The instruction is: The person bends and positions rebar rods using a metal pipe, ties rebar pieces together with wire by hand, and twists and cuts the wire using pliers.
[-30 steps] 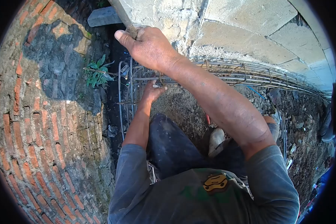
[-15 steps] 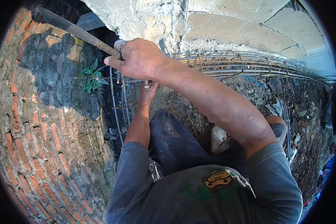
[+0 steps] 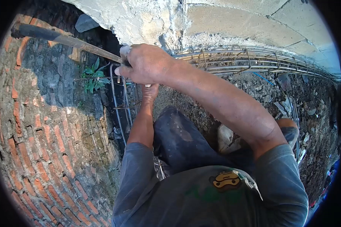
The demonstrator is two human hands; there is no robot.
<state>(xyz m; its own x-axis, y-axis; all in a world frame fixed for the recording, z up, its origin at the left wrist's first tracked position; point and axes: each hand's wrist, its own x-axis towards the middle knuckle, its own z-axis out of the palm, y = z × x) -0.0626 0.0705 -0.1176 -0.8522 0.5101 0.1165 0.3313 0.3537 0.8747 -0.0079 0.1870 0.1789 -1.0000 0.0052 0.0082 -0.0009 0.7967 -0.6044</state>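
Note:
My right hand [image 3: 146, 63] is closed around the near end of a long metal bar [image 3: 75, 42]. The bar runs up and left over the brick wall and has a dark far end. Directly below, my left hand [image 3: 150, 90] is near the corner of a rebar cage [image 3: 223, 62]; the right hand hides most of its fingers, so what it holds does not show. Long rods of the cage, tied with square stirrups, stretch off to the right. At its left end, bent rods [image 3: 114, 92] come down beside my left forearm.
An old brick wall [image 3: 60, 140] rises on the left, with a small green plant [image 3: 93, 78] growing from it. A rough plastered block wall [image 3: 231, 22] stands ahead. Rubble and soil [image 3: 250, 90] lie under the cage, with a blue strip [image 3: 264, 78] and scraps.
The bar's far end has swung down and to the left. My right hand has shifted slightly down and right, still gripping it. My left hand stays near the cage corner.

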